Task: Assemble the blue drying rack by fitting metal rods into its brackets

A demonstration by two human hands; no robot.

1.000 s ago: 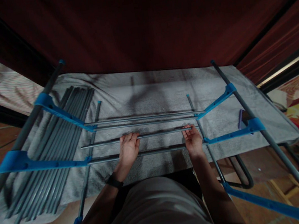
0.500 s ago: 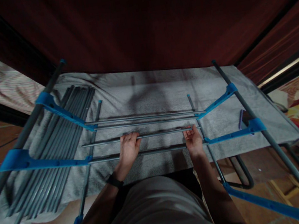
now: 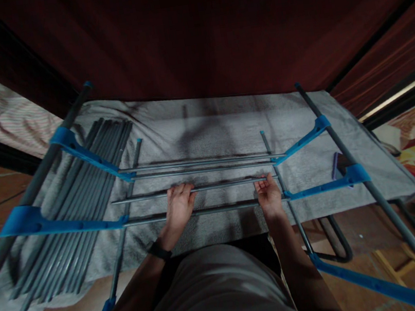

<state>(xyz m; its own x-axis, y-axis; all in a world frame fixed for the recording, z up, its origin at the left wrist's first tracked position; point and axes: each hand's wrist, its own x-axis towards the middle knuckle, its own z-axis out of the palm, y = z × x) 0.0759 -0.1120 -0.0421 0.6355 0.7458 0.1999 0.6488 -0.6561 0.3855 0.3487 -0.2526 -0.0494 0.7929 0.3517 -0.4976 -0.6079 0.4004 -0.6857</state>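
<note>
Both hands are gripping one thin grey metal rod (image 3: pixel 220 186), seen from the head camera. Its length is running sideways in front of the person, between a nearer grey crossbar (image 3: pixel 225 208) and two thin parallel grey rods (image 3: pixel 201 167) farther back. Curling over the rod from above, the left hand (image 3: pixel 179 201) is holding it left of its middle, so a long piece is sticking out toward the left. Closing its fingertips on the rod, the right hand (image 3: pixel 268 193) is holding it near the right end; whether that end is touching the frame, I cannot tell. A black band (image 3: pixel 159 251) is circling the left wrist.

Blue plastic brackets (image 3: pixel 65 226) are joining the grey tubes of the frame on both sides. Beneath, a grey fleecy cloth (image 3: pixel 222 122) is spreading out, and a row of loose grey tubes (image 3: pixel 79 211) is lying on it at the left. Behind everything, a dark red curtain (image 3: pixel 189 33) is hanging.
</note>
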